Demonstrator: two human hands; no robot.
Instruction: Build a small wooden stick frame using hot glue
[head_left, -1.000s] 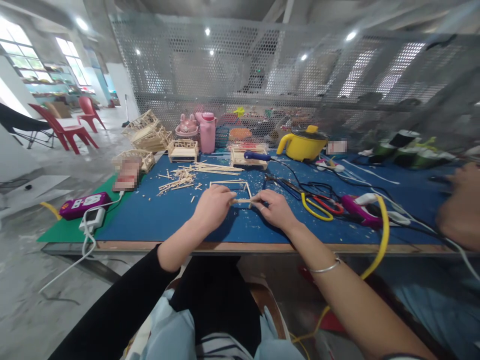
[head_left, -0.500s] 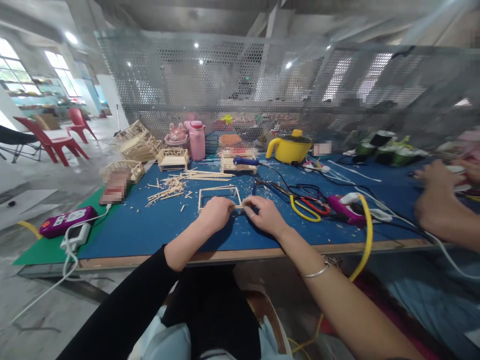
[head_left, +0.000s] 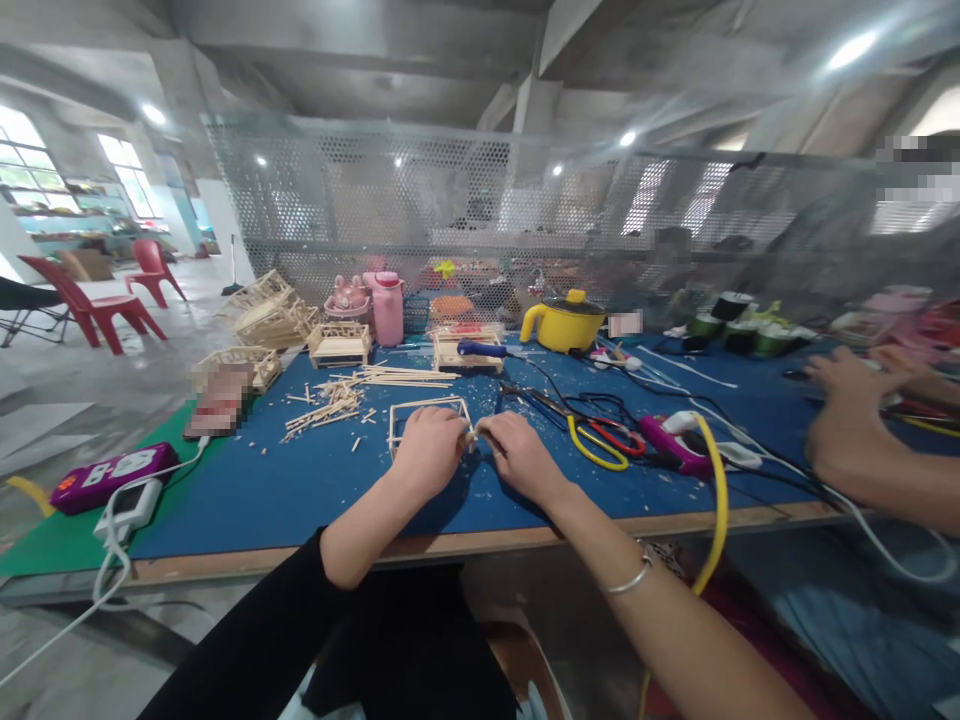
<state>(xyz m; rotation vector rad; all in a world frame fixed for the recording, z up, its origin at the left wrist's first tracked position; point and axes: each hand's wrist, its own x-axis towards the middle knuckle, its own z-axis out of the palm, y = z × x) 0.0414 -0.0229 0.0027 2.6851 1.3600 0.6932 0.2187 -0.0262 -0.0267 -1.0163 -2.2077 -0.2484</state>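
Observation:
A thin rectangular frame of wooden sticks (head_left: 428, 403) lies on the blue mat, partly hidden behind my left hand (head_left: 435, 450). The fingers of that hand are closed at the frame's near right corner. Close beside it, my right hand (head_left: 519, 452) has its thumb and fingers pinched together near the same corner; whatever it holds is too small to make out. Loose sticks (head_left: 409, 376) and a heap of short cut pieces (head_left: 330, 408) lie beyond and left of the hands.
Scissors with yellow handles (head_left: 598, 445), a blue-handled tool (head_left: 482, 349) and a purple power strip (head_left: 679, 447) with cables lie to the right. Small wooden racks (head_left: 339, 345) and a yellow pot (head_left: 566, 322) stand behind. A co-worker's hands (head_left: 855, 400) are at far right.
The view has tilted up slightly, so the table sits lower. Both hands remain at the frame's corner; my right hand's fingers are more curled and slightly apart from my left.

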